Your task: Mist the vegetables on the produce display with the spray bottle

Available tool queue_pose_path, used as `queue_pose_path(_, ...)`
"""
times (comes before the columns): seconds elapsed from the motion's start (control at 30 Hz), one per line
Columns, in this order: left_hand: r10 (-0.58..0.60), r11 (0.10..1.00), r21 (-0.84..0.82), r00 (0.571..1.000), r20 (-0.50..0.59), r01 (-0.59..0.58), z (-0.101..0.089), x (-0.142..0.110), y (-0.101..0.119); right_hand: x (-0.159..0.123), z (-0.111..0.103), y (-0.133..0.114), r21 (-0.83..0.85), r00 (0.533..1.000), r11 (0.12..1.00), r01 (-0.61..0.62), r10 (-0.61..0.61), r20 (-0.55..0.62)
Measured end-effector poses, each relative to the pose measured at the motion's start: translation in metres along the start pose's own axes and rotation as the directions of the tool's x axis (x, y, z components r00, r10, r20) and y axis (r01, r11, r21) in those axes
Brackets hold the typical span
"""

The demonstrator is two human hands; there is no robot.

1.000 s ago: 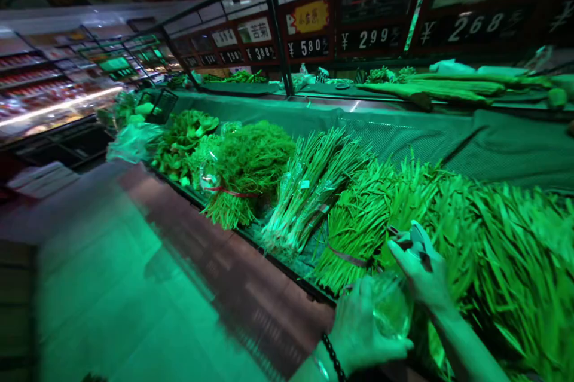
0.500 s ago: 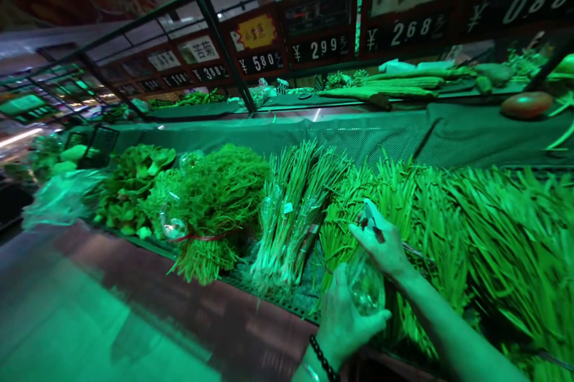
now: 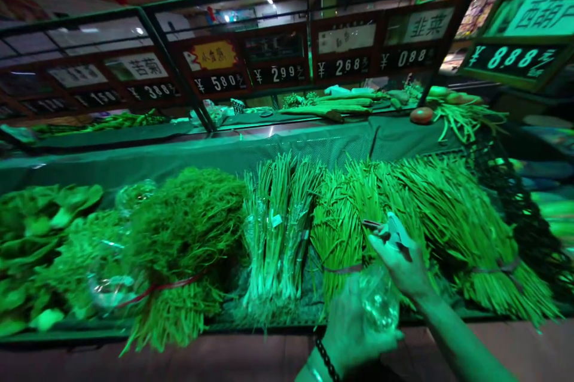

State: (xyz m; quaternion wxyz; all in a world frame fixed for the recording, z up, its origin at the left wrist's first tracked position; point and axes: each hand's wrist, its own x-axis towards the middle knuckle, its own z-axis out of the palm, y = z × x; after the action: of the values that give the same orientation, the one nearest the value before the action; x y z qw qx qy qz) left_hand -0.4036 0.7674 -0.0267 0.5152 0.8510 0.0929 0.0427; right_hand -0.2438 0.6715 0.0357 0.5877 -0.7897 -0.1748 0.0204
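Note:
My left hand [image 3: 352, 319], with a dark braided bracelet at its wrist, is closed around a clear, shiny plastic bag [image 3: 380, 304]. Its thumb points right along the bag's lower side. Just above and to the right, my right hand [image 3: 406, 262] pinches a small dark object with a pale part [image 3: 390, 231]; its kind is not clear. Both hands hover over long green leafy bundles. The nearest is a tied bundle of garlic chives [image 3: 338, 232]; a second large bundle [image 3: 475, 232] lies to the right, bound by a dark band.
Left of the hands lie wrapped, white-stemmed greens [image 3: 275, 244], a feathery bunch [image 3: 179, 238] with a red tie, and leafy lettuce [image 3: 31, 238]. Behind runs a raised shelf holding a tomato [image 3: 421, 115] and long beans [image 3: 466, 119]. Price boards [image 3: 345, 47] hang above; black netting [image 3: 524, 208] is at right.
The view has swung right and levelled, bringing the right end of the display into sight. Both hands stay close together with the clear bag between them; the right hand's object shows more.

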Motion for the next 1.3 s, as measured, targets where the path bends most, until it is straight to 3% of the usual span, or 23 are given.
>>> queue_pose_path(0.1, -0.103, 0.994, -0.017, 0.993, 0.061, 0.104, -0.017, -0.035, -0.009, -0.037, 0.018, 0.000, 0.002, 0.998, 0.998, -0.055, 0.055, -0.023)
queue_pose_path(0.37, -0.160, 0.982, -0.086, 0.983, 0.090, 0.168, -0.044, -0.128, -0.052, -0.132, 0.077, 0.011, 0.044, 0.987, 0.986, -0.159, 0.160, -0.007)
queue_pose_path(0.47, -0.222, 0.971, -0.067, 0.971, 0.094, 0.228, -0.040, -0.154, -0.071, -0.159, 0.093, 0.020, 0.026, 0.976, 0.976, -0.216, 0.216, -0.013)
queue_pose_path(0.67, -0.309, 0.949, -0.041, 0.948, 0.080, 0.313, -0.012, -0.186, -0.109, -0.194, 0.108, 0.034, -0.006, 0.960, 0.962, -0.271, 0.270, -0.069)
queue_pose_path(0.8, -0.311, 0.949, -0.032, 0.950, 0.030, 0.312, -0.021, -0.184, -0.110, -0.180, 0.114, 0.024, -0.022, 0.979, 0.979, -0.202, 0.203, 0.022)
queue_pose_path(0.97, -0.121, 0.990, -0.076, 0.990, -0.073, 0.116, -0.069, -0.159, -0.079, -0.135, 0.131, -0.019, -0.036, 0.986, 0.996, -0.086, 0.090, 0.140)
queue_pose_path(1.13, -0.179, 0.984, -0.045, 0.960, -0.216, 0.173, -0.110, -0.132, -0.054, -0.097, 0.149, -0.066, 0.059, 0.984, 0.997, 0.054, -0.063, 0.164)
queue_pose_path(1.3, -0.085, 0.991, 0.078, 0.953, -0.291, 0.113, -0.142, -0.113, -0.036, -0.062, 0.165, -0.095, 0.170, 0.970, 0.980, 0.099, -0.133, 0.204)
